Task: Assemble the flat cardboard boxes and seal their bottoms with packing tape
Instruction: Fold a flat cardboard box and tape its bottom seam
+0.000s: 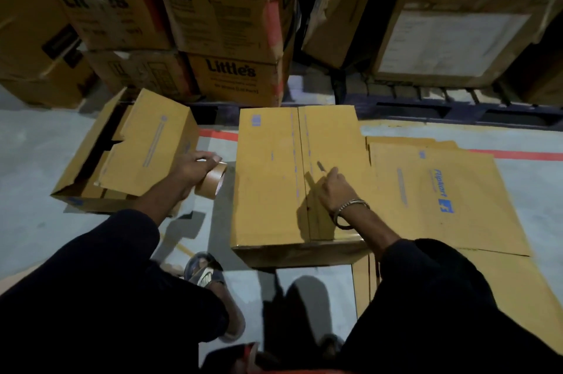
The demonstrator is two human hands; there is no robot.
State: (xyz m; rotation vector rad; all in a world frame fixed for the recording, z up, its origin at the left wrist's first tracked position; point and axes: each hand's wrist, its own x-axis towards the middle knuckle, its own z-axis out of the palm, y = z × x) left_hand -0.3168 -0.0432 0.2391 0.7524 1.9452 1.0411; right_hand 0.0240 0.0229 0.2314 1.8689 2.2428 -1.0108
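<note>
An assembled yellow-brown cardboard box [268, 178] stands bottom-up on the floor before me, its two flaps meeting in a centre seam. My right hand [330, 187] rests on that seam and grips a small dark tool, its tip pointing away from me. My left hand [195, 168] holds a roll of brown packing tape [211, 183] just left of the box. A stack of flat boxes [441, 193] with blue print lies at the right. Another assembled box [131, 154] lies on its side at the left, flaps open.
Large printed cartons [225, 17] are stacked along the back on a dark pallet [426, 111]. Red tape lines [518, 155] cross the grey floor. My knees and sandalled feet [204, 271] fill the bottom of the view.
</note>
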